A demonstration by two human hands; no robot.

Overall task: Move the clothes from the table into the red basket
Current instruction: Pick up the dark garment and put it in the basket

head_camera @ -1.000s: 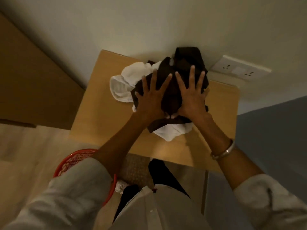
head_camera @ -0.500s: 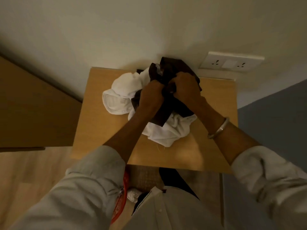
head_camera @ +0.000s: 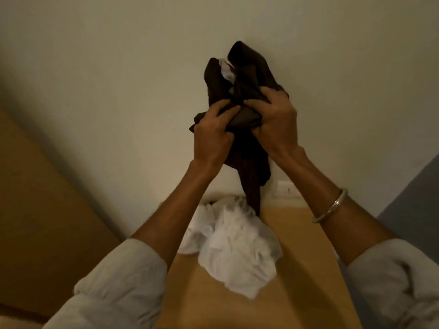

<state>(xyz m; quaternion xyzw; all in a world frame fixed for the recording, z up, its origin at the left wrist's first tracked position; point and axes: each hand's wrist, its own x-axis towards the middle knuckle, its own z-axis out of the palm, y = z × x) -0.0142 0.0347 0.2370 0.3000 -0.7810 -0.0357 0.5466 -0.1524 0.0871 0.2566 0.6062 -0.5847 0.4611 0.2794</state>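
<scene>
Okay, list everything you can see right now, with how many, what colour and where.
dark brown garment: one, held up in front of the wall, tail hanging toward the table
white clothes: a crumpled pile, count unclear, on the table
table: one, light wood, against the wall
wall socket: one, white, on the wall behind the table
bangle: one, silver, on the right wrist
sleeves: two, pale grey, rolled up
left hand: fingers closed on the garment
right hand: fingers closed on the garment
</scene>
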